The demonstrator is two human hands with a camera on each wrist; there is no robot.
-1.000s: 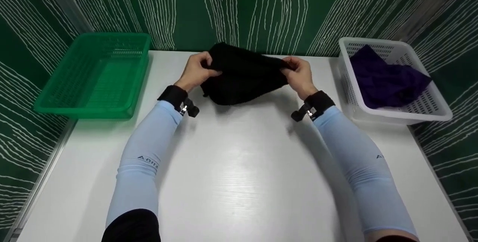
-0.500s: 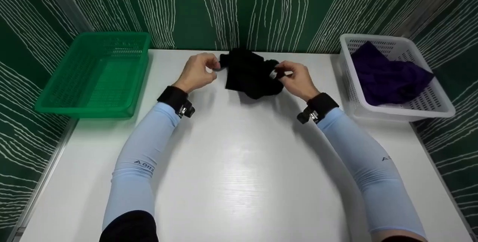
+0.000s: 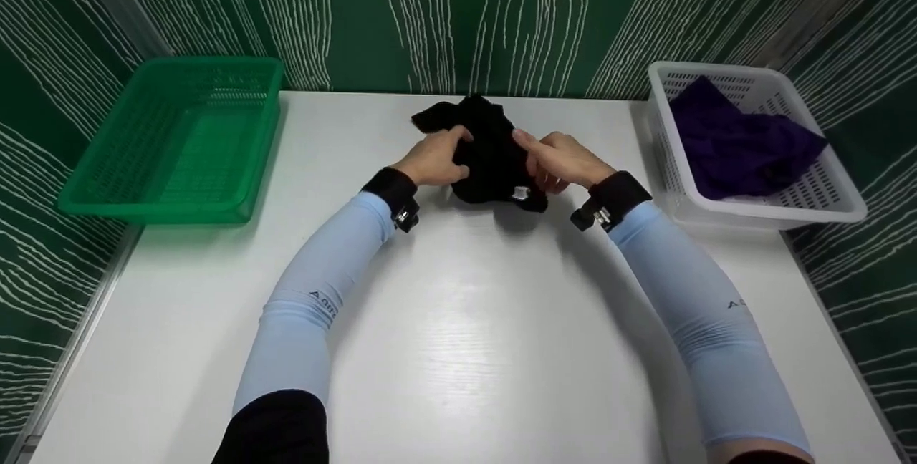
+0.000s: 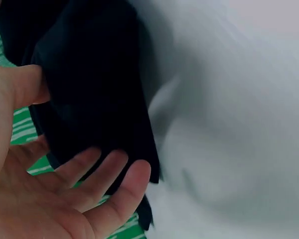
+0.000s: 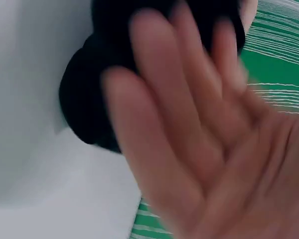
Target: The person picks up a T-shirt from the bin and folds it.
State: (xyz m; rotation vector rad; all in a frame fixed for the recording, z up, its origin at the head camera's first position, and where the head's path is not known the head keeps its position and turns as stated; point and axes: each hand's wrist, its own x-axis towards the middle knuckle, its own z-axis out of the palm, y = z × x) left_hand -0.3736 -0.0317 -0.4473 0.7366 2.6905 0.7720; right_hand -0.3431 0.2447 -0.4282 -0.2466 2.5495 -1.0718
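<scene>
A crumpled black cloth garment (image 3: pixel 491 152) with a small white tag (image 3: pixel 521 192) is bunched near the back of the white table. At its left side is my left hand (image 3: pixel 433 157), thumb and fingers spread apart. The left wrist view shows the fingertips (image 4: pixel 137 172) loosely extended against dark fabric (image 4: pixel 94 74), the palm facing the camera. On the other side my right hand (image 3: pixel 562 158) touches the garment's right edge with its fingers. Those fingers (image 5: pixel 159 64) look fairly straight and blurred in the right wrist view, overlapping the fabric.
A green plastic basket (image 3: pixel 157 210) stands at the back left. The white basket (image 3: pixel 774 217) at the back right contains a purple cloth (image 3: pixel 745 145). Dark green walls with white streaks (image 3: pixel 423 20) enclose the white table (image 3: pixel 458 335) at the back and sides.
The black garment goes from being stretched between both hands to lying bunched up. My left hand has let go of its corner and moved right; my right hand's pinch has loosened.
</scene>
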